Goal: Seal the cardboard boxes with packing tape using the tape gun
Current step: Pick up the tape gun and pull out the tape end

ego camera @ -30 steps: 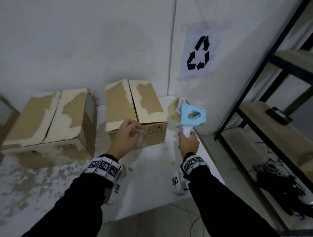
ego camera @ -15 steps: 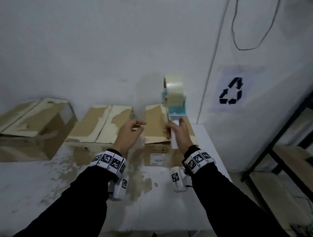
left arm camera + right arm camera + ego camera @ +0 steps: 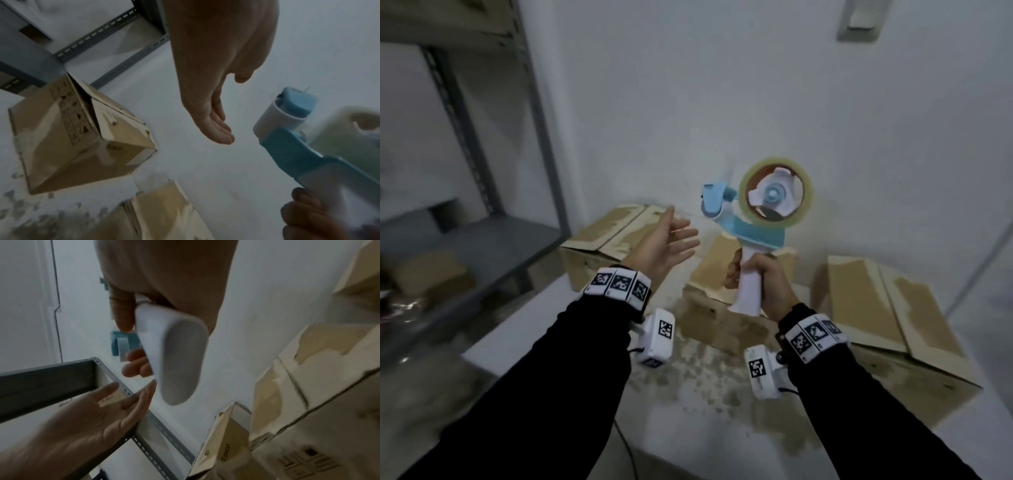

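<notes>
The right hand [image 3: 756, 281] is gripping the blue-and-white plastic tape gun [image 3: 753, 219] by its rigid handle, above the bench's [image 3: 722, 428] rear-edge brown cardboard boxes [image 3: 887, 308]. The left hand [image 3: 664, 243] is hovering, fingers [image 3: 685, 236] spread, empty. The gun is probably light.

There are 3 cardboard boxes on the table: 1 at about 10 o'clock [image 3: 606, 236], 1 at the centre behind the hands [image 3: 722, 308], and 1 at 3 o'clock [image 3: 893, 322]. There is 1 tape gun [image 3: 748, 240] carrying 1 roll of tape [image 3: 775, 195]. 2 hands show: 1 left hand [image 3: 664, 245] and 1 right hand [image 3: 767, 284]. There is 1 metal shelf rack [image 3: 482, 205] at 9 o'clock, and 1 table [image 3: 705, 428].
</notes>
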